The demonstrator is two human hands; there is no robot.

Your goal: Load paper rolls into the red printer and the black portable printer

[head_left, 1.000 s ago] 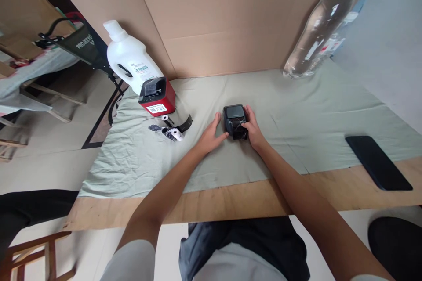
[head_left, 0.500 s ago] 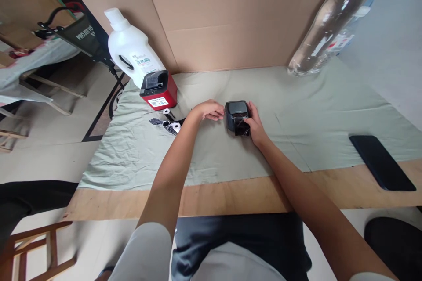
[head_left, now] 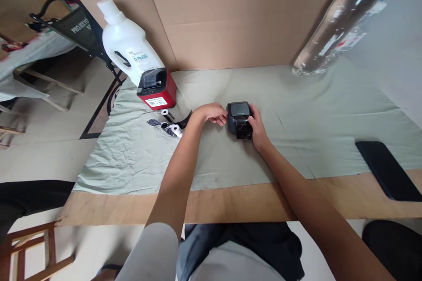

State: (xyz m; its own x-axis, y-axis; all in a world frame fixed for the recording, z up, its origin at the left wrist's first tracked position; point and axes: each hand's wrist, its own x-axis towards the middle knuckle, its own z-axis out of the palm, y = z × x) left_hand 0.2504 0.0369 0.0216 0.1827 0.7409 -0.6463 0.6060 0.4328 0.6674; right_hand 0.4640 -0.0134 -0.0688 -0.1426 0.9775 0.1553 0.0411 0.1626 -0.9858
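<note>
the right hand (head_left: 260,128) holds the black device (head_left: 239,109) by its right side, thumb at the front corner and fingers along the flank. the device sits upright on the green cloth (head_left: 214,167), just left of that hand; a shiny dark panel (head_left: 244,129) at its front lies beside the thumb. the left hand (head_left: 214,113) is bent at the wrist with its fingers curled, close by the device's left side; whether the fingertips touch it or pinch anything, i cannot tell.

left of the left hand, near its forearm, lie small paper rolls (head_left: 177,130) and a dark strip (head_left: 185,121). beyond them stand the red device (head_left: 161,96) and a white jug (head_left: 128,44). well to the right of the right hand is a dark phone (head_left: 389,170), partly over bare wood.

a push from the left fingers could swivel the device if the right hand's hold is light, since the loose cloth may ruck or slide beneath it. a low backward sweep of the left forearm could knock the rolls and set one rolling.
</note>
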